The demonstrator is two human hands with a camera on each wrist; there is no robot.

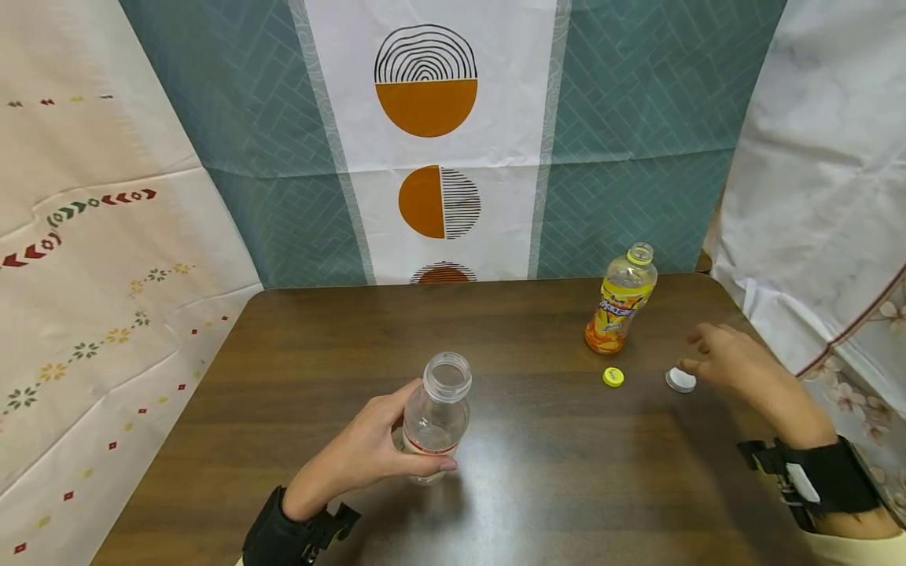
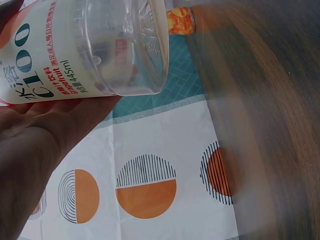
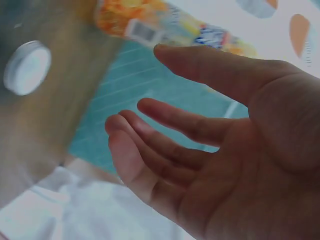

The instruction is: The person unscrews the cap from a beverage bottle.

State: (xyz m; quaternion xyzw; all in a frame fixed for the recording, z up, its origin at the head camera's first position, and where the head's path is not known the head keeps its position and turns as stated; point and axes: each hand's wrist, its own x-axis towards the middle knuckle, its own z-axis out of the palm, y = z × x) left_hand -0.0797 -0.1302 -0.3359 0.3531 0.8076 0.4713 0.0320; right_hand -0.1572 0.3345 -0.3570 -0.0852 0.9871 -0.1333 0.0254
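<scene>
My left hand (image 1: 385, 440) grips a clear, uncapped bottle (image 1: 440, 417), thumb and fingers curled round its body. In the left wrist view the bottle's label (image 2: 45, 55) reads grapefruit, 445ml, and its clear base (image 2: 145, 50) faces the tabletop. My right hand (image 1: 736, 365) is over the right side of the table, with fingers loosely bent and nothing in them. Close beside its fingertips lies a white cap (image 1: 681, 380). The right wrist view shows the palm and relaxed fingers (image 3: 195, 125), with the white cap (image 3: 29, 68) apart from them.
An uncapped bottle with a yellow label (image 1: 620, 303) and some orange contents stands near the back right of the brown table (image 1: 318, 338). In front of it lies a yellow cap (image 1: 613, 377). Patterned cloths (image 1: 637, 118) hang behind and at both sides.
</scene>
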